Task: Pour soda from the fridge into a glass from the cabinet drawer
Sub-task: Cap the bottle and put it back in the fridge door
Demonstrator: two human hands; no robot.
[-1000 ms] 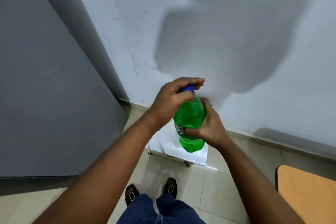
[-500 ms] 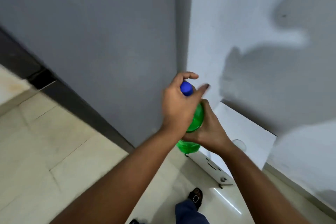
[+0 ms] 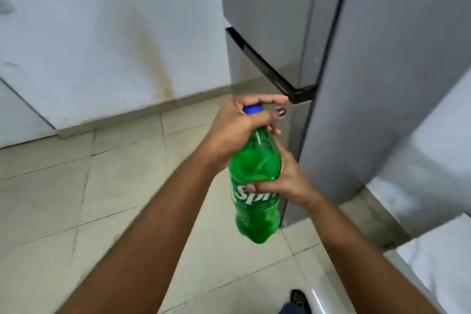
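Note:
A green soda bottle (image 3: 254,201) with a white label and a blue cap (image 3: 252,109) hangs upright in front of me, over the floor. My left hand (image 3: 237,130) wraps over its top, fingers closed around the cap. My right hand (image 3: 285,181) grips the bottle's shoulder from the right side, thumb across the label. The grey fridge (image 3: 369,58) stands shut just behind and to the right of the bottle, its black handle (image 3: 265,64) running diagonally. No glass shows.
A white wall (image 3: 102,33) with a brown stain rises at the left above a beige tiled floor (image 3: 89,199). A white low cabinet top (image 3: 438,257) fills the lower right corner. My shoe (image 3: 299,299) shows at the bottom.
My view has swung left, bringing the fridge front and the stained wall into sight. Both hands keep the same hold on the bottle and cap.

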